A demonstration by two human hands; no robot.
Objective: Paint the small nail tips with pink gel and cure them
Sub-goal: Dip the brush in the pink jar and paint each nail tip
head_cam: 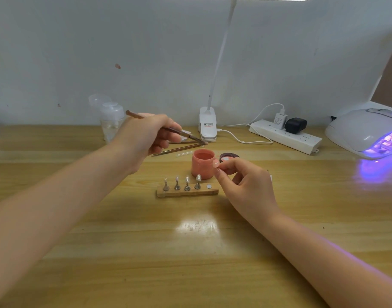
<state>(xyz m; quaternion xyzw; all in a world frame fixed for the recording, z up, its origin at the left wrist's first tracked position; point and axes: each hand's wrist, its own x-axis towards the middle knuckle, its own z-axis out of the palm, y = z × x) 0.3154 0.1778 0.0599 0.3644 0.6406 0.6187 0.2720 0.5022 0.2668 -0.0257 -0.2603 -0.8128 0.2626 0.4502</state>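
Left of the pink gel jar (203, 163), the left hand (150, 138) grips a brush (166, 128). In front of the jar stands a wooden holder (187, 192) with four nail tips (198, 177). Right of the jar, the right hand (241, 185) pinches one pink nail tip (216, 163); farther right glows the curing lamp (366, 132) on the worktop (190, 252).

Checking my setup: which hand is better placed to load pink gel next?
Left, probably. The left hand holds the brush, its tip just above the open pink jar; the right hand pinches a nail tip.
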